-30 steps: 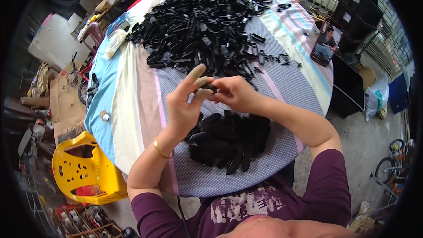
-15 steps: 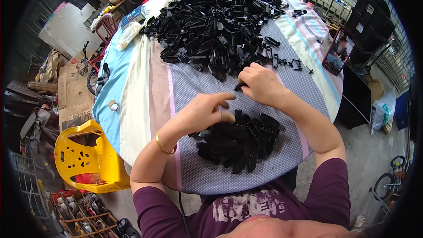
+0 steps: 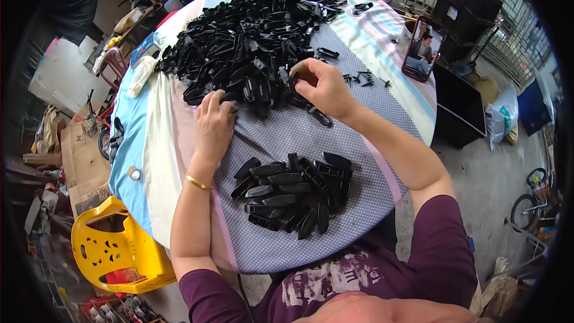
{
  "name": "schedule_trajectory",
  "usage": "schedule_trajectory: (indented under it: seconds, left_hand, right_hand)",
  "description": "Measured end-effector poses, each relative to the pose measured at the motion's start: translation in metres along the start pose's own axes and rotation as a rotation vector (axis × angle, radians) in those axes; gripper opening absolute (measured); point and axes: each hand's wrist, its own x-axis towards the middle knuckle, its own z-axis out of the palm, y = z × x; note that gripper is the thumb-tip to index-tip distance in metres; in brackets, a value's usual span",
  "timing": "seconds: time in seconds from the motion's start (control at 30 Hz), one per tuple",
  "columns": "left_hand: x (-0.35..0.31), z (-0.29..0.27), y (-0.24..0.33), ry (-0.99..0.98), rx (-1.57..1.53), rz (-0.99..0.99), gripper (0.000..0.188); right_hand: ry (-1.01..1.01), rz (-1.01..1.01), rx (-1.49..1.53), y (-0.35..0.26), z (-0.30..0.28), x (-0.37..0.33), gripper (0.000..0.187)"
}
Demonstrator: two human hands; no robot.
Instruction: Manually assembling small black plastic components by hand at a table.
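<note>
A large heap of black plastic clip-like pieces (image 3: 245,36) covers the far part of the table. My left hand (image 3: 214,121) is at the heap's near left edge, fingers bent down and closed on a black piece there. To the right, my right hand (image 3: 326,88) pinches a small dark piece between thumb and fingers, partly hidden by them. A loose elongated black piece (image 3: 320,116) lies below that hand. Nearer me is a smaller pile of longer, rounded black clip-like pieces (image 3: 287,186), and a thin dark strip (image 3: 251,142) lies between the two piles.
A phone (image 3: 421,49) showing a person stands at the table's right side, near several small black bits (image 3: 362,78). A small roll of tape (image 3: 134,173) sits on the left of the cloth-covered table (image 3: 152,191). Beside it is a yellow chair (image 3: 119,251); black crates (image 3: 457,104) stand right.
My left hand has moved from above the near pile to the far heap's edge. The right hand has shifted left, onto the heap. The view has turned slightly.
</note>
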Motion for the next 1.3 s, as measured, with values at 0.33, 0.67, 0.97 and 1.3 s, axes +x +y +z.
schedule_trajectory:
  seconds: [0.33,0.67,0.97,1.3]
  left_hand:
    - [0.005,-0.023,0.038,-0.029,-1.272,-0.575,0.02]
    - [-0.001,-0.024,0.062,-0.183,-1.655,-0.698,0.037]
    - [-0.007,-0.021,0.061,-0.033,-1.4,-0.61,0.03]
    - [-0.009,-0.023,0.071,-0.019,-1.484,-0.714,0.035]
  right_hand:
    - [-0.09,0.388,0.704,-0.023,0.004,-0.005,0.02]
    - [-0.229,-0.108,0.01,-0.032,0.022,-0.027,0.029]
    - [-0.205,-0.246,-0.076,-0.039,0.022,-0.029,0.031]
    - [-0.096,-0.394,-0.272,-0.035,0.029,-0.036,0.026]
